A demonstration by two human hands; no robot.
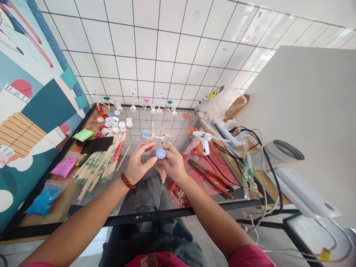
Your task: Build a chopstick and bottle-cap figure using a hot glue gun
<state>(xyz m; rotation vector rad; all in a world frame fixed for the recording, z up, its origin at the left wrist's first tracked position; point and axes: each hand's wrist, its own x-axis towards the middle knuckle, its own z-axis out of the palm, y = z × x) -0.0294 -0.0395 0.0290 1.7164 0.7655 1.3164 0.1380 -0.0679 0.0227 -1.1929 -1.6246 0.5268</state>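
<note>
1. Packets [43, 200] number 3: blue, pink and green, along the left of the glass tabletop [182, 129].
2. Wooden sticks [104, 161] heap beside them; bottle caps [114, 121] cluster beyond, too overlapped to count.
3. Stick models [146, 99], 3 of them, stand along the back edge.
4. Left hand [140, 159] curves wide, thumb at the edge of 1 blue disc [160, 153].
5. Just beyond the fingers stands 1 stick frame [153, 136].
6. Right hand [174, 162] pinches the disc between the hands, wrist angled inward.
7. Toothpicks [179, 193], 1 glue gun [204, 141], 1 pair of pliers [204, 171] and cables [280, 193] crowd the right.
</note>
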